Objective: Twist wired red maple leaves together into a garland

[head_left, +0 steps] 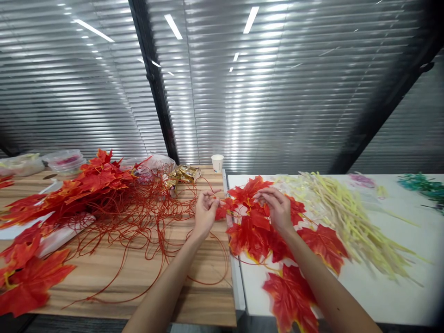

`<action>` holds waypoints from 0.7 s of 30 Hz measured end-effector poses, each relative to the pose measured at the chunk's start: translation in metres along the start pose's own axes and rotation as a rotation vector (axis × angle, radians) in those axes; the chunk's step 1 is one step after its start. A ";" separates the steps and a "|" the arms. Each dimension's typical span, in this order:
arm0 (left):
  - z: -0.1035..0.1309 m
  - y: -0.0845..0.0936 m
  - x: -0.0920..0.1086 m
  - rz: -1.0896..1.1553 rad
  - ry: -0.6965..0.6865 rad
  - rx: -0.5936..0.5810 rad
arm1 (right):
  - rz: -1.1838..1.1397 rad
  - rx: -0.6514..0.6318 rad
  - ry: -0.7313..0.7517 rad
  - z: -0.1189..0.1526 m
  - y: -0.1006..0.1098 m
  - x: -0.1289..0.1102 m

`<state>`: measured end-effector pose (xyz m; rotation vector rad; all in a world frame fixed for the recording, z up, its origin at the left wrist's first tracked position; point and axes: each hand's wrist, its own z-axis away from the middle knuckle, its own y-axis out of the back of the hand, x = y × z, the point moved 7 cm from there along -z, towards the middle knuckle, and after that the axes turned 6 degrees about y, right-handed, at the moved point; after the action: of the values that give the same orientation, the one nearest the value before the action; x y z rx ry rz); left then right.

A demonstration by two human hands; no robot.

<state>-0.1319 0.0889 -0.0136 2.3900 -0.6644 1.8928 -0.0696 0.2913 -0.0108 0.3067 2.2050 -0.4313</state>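
Note:
My left hand (206, 208) is pinched closed over the seam between the two tables, with a thin red cord at its fingertips. Just right of it, my right hand (275, 206) has its fingers bent above red artificial maple leaves (255, 231); whether its fingertips hold anything is too small to tell. More red leaves (322, 243) lie beside and under my right forearm. A large tangle of red cord (152, 215) spreads left of my left hand, joined to a heap of red leaves (100, 180).
A paper cup (217, 163) stands at the back, beside gold wrappers (185, 174). Yellow stems (357, 226) cover part of the white table (409, 296). Plastic containers (65, 160) stand at the back left of the wooden table (204, 303). Green pieces (423, 185) lie far right.

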 end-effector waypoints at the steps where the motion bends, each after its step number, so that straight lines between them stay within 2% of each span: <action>1: 0.000 -0.002 -0.001 0.006 0.010 -0.018 | 0.011 -0.064 -0.019 0.001 -0.004 0.000; 5: 0.000 -0.005 -0.005 0.004 0.037 -0.058 | 0.106 -0.329 -0.124 0.006 -0.019 -0.001; 10: -0.001 -0.002 -0.005 0.013 0.036 -0.039 | 0.274 -0.592 -0.191 0.012 -0.030 -0.001; 17: 0.000 -0.002 -0.004 0.007 0.057 -0.034 | 0.453 -0.778 -0.267 0.020 -0.033 0.012; 21: 0.001 -0.005 -0.007 0.006 0.092 -0.055 | 0.532 -0.788 -0.207 0.020 -0.034 0.012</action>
<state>-0.1306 0.0956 -0.0191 2.2555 -0.7089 1.9461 -0.0752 0.2528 -0.0249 0.3690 1.8222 0.6551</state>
